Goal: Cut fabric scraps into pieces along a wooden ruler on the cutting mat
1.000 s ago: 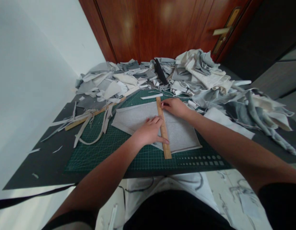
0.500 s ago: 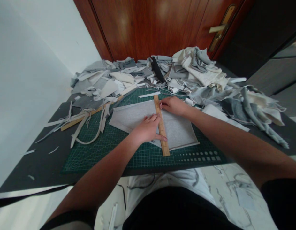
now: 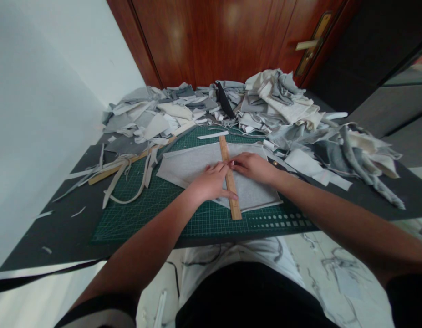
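Note:
A wooden ruler (image 3: 230,182) lies lengthwise across a light grey piece of fabric (image 3: 190,166) on the green cutting mat (image 3: 145,214). My left hand (image 3: 211,182) lies flat with its fingers stretched out, pressing on the ruler's lower half and the cloth. My right hand (image 3: 253,167) rests against the ruler's right edge near its middle. Its fingers are curled in a pinch, and what they hold is too small to make out.
Heaps of grey and cream fabric scraps (image 3: 279,107) fill the back and right of the dark table (image 3: 43,232). A second wooden stick (image 3: 111,167) and loose fabric strips (image 3: 129,182) lie at the left. A brown door (image 3: 224,36) stands behind.
My right hand has slid along the ruler's right edge from its far end toward me, to about the middle. My left hand stays pressed on the ruler.

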Demonstrator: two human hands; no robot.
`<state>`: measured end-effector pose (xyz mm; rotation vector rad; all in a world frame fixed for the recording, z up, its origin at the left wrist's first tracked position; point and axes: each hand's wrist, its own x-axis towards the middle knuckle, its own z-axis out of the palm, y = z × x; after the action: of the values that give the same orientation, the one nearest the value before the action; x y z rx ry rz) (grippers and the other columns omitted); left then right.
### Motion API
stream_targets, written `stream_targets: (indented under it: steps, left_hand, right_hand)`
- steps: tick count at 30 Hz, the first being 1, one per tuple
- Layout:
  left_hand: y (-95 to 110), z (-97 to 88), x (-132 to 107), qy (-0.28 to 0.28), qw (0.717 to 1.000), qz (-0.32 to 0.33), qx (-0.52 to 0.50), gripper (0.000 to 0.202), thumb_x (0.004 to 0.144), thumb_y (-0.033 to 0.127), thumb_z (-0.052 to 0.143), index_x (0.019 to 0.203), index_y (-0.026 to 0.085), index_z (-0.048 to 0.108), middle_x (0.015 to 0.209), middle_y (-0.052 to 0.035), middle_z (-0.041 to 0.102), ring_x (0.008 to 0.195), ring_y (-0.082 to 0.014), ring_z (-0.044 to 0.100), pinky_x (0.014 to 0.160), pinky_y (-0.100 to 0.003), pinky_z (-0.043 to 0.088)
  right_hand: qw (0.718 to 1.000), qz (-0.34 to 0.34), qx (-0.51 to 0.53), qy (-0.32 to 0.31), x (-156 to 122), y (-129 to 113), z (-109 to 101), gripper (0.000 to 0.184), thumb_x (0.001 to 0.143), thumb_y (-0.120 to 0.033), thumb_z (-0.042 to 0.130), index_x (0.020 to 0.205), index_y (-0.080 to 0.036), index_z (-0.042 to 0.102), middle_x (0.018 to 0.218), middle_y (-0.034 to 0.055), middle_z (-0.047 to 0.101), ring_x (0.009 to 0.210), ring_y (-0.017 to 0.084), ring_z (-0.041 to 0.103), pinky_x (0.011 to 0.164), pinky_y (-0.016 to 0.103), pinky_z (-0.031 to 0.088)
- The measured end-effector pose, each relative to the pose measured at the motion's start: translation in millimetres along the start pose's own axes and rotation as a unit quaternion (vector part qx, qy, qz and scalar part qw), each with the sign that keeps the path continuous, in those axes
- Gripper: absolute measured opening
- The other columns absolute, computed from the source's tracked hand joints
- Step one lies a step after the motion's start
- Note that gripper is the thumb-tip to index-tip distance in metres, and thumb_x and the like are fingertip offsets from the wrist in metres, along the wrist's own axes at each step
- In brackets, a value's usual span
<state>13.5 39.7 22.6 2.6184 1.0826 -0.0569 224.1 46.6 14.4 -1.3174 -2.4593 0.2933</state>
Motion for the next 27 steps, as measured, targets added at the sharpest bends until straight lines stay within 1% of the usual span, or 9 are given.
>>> stream_targets:
  steps: [2, 4, 8, 12, 16, 20, 23, 27]
  left_hand:
    - [1, -0.8, 0, -0.004, 1.000, -0.001, 0.001, 0.105, 0.075, 0.067, 0.077, 0.153, 0.012, 0.032, 0.163, -0.0238, 0.033, 0.152, -0.0361, 0.031, 0.124, -0.050, 0.025]
    - [2, -2.2, 0, -0.001, 1.000, 0.003, 0.003, 0.103, 0.075, 0.065, 0.078, 0.152, 0.013, 0.034, 0.162, -0.0218, 0.037, 0.150, -0.0348, 0.035, 0.122, -0.047, 0.028]
    - [3, -4.6, 0, 0.006, 1.000, 0.007, 0.010, 0.096, 0.076, 0.066, 0.077, 0.148, 0.014, 0.039, 0.155, -0.0201, 0.045, 0.144, -0.0344, 0.043, 0.119, -0.045, 0.032]
    - [2, -4.0, 0, 0.005, 1.000, 0.007, 0.014, 0.091, 0.076, 0.066, 0.076, 0.144, 0.016, 0.042, 0.154, -0.0192, 0.046, 0.143, -0.0355, 0.044, 0.119, -0.046, 0.033]
    - [0, -2.6, 0, 0.015, 1.000, 0.011, 0.004, 0.087, 0.076, 0.066, 0.076, 0.142, 0.018, 0.044, 0.153, -0.0175, 0.047, 0.142, -0.0357, 0.045, 0.117, -0.046, 0.035]
    - [0, -2.7, 0, 0.017, 1.000, 0.011, 0.006, 0.086, 0.075, 0.065, 0.077, 0.140, 0.017, 0.045, 0.150, -0.0167, 0.050, 0.138, -0.0350, 0.049, 0.116, -0.045, 0.036]
    - [0, -2.5, 0, 0.020, 1.000, 0.013, 0.012, 0.087, 0.077, 0.064, 0.075, 0.142, 0.016, 0.044, 0.150, -0.0169, 0.050, 0.138, -0.0346, 0.049, 0.116, -0.043, 0.036]
    - [1, -2.1, 1, 0.017, 1.000, 0.010, 0.016, 0.088, 0.080, 0.063, 0.072, 0.147, 0.017, 0.038, 0.152, -0.0183, 0.048, 0.140, -0.0352, 0.047, 0.116, -0.045, 0.036]
  right_hand:
    - [1.000, 0.001, 0.011, 0.015, -6, -2, 2, 0.029, 0.100, -0.024, 0.055, 0.121, -0.013, 0.072, 0.116, 0.0153, 0.075, 0.108, 0.025, 0.068, 0.097, 0.038, 0.050]
    - [1.000, 0.002, 0.019, 0.020, -7, -3, 2, 0.028, 0.100, -0.023, 0.056, 0.121, -0.014, 0.072, 0.118, 0.0145, 0.075, 0.109, 0.025, 0.068, 0.098, 0.038, 0.050]
    - [1.000, 0.005, 0.014, -0.008, 0, -3, -1, 0.025, 0.099, -0.021, 0.056, 0.114, -0.014, 0.074, 0.113, 0.0144, 0.075, 0.105, 0.025, 0.069, 0.096, 0.037, 0.050]
    - [1.000, 0.004, 0.011, -0.010, -3, -7, -1, 0.026, 0.099, -0.021, 0.055, 0.116, -0.012, 0.073, 0.114, 0.0159, 0.075, 0.106, 0.026, 0.067, 0.099, 0.039, 0.049]
    - [1.000, -0.004, 0.025, 0.009, -19, -14, 4, 0.024, 0.099, -0.021, 0.055, 0.116, -0.014, 0.071, 0.114, 0.0145, 0.074, 0.108, 0.025, 0.066, 0.100, 0.040, 0.049]
    - [0.999, -0.017, 0.042, 0.016, -36, -23, 10, 0.022, 0.099, -0.020, 0.055, 0.113, -0.014, 0.071, 0.111, 0.0141, 0.073, 0.107, 0.026, 0.065, 0.098, 0.041, 0.051]
    - [0.998, -0.022, 0.052, 0.027, -49, -32, 13, 0.024, 0.100, -0.022, 0.054, 0.116, -0.014, 0.070, 0.110, 0.0143, 0.073, 0.104, 0.026, 0.066, 0.095, 0.041, 0.053]
    - [0.997, -0.023, 0.058, 0.036, -65, -45, 14, 0.023, 0.101, -0.024, 0.054, 0.114, -0.017, 0.071, 0.106, 0.0133, 0.073, 0.102, 0.025, 0.067, 0.093, 0.041, 0.055]
